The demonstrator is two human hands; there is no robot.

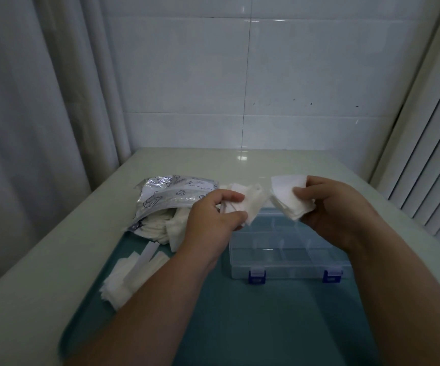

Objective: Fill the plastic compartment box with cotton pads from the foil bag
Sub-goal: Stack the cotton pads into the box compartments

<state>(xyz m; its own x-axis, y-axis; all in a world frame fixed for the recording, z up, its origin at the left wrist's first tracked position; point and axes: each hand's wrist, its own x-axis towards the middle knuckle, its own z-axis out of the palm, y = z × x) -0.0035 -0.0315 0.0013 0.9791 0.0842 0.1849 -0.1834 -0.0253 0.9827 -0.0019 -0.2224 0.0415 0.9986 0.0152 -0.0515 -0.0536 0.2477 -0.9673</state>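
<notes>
From the head view we look down on a pale tabletop point(55, 247) with a teal tray point(266, 326) lying on it. We see the left hand point(213, 215) raised above the tray's far left part, its fingers point(233, 216) curled round a crumpled bunch of cotton pads point(250, 204), thumb on top. The right hand point(337, 207) is level with it and a little apart, thumb and fingers pinching a second stack of pads point(284, 199) that fans out towards the left hand. The two bunches are close but we cannot tell whether they touch.

Below and between the hands sits the clear compartment box point(287, 252) on the tray, its dividers showing through the plastic and two blue latches point(257, 276) on the near side. We cannot tell whether its lid is on, and we make out no pads in the compartments that show.

The foil bag point(168, 196) lies on its side at the tray's far left corner, just behind the left hand, mouth towards us, with more pads spilling point(160, 228) out of it. A loose heap of pads point(123, 278) rests on the tray's left edge, nearer to us, beside the left forearm.

Behind the tabletop we see a white tiled wall point(240, 75), a curtain point(42, 101) on the left and slatted blinds point(429, 154) on the right
</notes>
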